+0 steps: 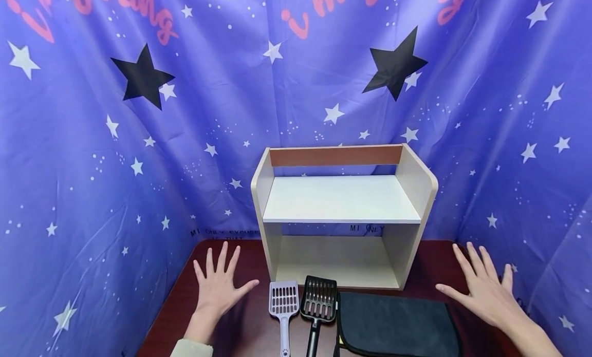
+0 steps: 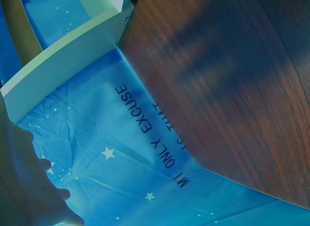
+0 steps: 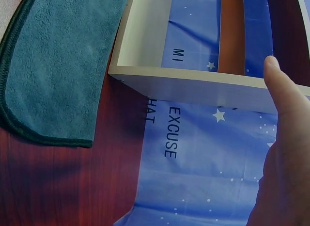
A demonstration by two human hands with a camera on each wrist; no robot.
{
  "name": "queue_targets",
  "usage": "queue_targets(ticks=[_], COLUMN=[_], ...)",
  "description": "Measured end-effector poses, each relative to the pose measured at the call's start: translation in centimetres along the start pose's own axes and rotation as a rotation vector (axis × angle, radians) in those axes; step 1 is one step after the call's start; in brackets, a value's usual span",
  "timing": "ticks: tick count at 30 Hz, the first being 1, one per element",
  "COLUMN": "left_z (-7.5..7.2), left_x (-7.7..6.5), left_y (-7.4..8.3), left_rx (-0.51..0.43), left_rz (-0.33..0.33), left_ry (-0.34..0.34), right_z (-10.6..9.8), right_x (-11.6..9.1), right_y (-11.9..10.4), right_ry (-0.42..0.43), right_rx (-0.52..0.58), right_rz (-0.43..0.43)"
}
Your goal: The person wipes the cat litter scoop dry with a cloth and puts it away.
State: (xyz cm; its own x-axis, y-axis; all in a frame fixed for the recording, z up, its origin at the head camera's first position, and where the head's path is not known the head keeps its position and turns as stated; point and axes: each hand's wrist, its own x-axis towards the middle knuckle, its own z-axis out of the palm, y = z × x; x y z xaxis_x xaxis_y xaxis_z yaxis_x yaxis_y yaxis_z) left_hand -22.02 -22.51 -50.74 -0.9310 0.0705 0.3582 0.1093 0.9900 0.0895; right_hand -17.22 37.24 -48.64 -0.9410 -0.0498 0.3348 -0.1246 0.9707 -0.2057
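Note:
My left hand [image 1: 217, 290] is held out over the left part of the table with its fingers spread and nothing in it. On the right side my right hand [image 1: 485, 293] is spread the same way, also holding nothing. Between the hands lie a light purple slotted litter scoop [image 1: 284, 298], a black slotted scoop [image 1: 319, 298] and a folded dark cloth [image 1: 398, 322] with a bound edge. The left hand is nearest to the purple scoop, the right hand to the cloth. In the right wrist view the cloth [image 3: 58, 66] looks fuzzy and teal.
A two-level shelf [image 1: 342, 200] with pale side panels and a brown back rail stands at the back middle, behind the scoops and cloth. The dark red wooden table [image 1: 245, 264] is enclosed by a purple star-printed curtain [image 1: 222, 115] at the back and both sides.

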Motion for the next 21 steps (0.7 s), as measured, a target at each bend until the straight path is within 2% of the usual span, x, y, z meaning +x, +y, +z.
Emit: queue_targets(ticks=[7,12,17,21], left_z=[0.17,0.53,0.27,0.12], left_x=[0.09,-0.36,-0.1,-0.12], left_y=[0.24,0.16,-0.02,-0.04], left_rx=[-0.001,-0.006,-0.002,-0.01], left_rz=[0.011,0.015,0.018,0.021], left_ry=[0.015,0.02,0.043,0.033], right_z=[0.23,0.34,0.4,0.52], right_x=[-0.4,-0.74,-0.4,-0.47], right_y=[-0.12,-0.1,-0.42,-0.85], right_ry=[-0.01,0.002,0.004,-0.009], right_rx=[0.009,0.006,0.007,0.016], right_rz=[0.009,-0.003,-0.007,-0.01])
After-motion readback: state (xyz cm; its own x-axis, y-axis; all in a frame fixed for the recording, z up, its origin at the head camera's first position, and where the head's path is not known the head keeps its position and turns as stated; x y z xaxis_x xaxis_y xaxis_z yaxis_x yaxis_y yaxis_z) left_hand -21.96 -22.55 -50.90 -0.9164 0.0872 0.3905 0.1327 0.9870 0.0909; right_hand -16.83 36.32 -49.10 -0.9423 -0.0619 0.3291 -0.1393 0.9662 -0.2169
